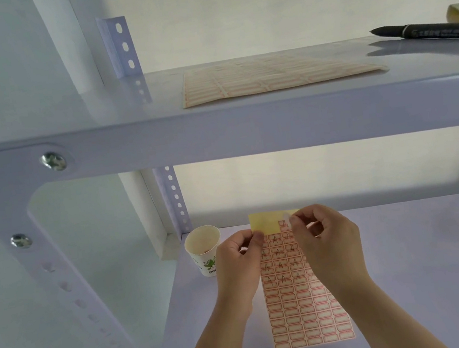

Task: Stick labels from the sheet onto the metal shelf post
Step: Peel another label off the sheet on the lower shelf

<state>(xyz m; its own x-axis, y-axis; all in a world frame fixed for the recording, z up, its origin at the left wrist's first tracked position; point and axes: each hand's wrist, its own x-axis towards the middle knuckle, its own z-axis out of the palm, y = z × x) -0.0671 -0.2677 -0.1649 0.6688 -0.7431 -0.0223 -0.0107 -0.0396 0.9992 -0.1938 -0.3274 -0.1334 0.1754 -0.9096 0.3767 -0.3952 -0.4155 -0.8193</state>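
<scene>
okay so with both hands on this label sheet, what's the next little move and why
Probably finish peeling: the right hand pinches a half-lifted label at the sheet top, where bare yellow backing shows, while the left hand steadies the sheet. Once free, carry it to the shelf post on the left.

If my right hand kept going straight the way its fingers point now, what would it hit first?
The right hand points left across the label sheet, so it would probably meet the left hand pinching the sheet's far edge first. Beyond that stands the paper cup, though depth is unclear.
</scene>
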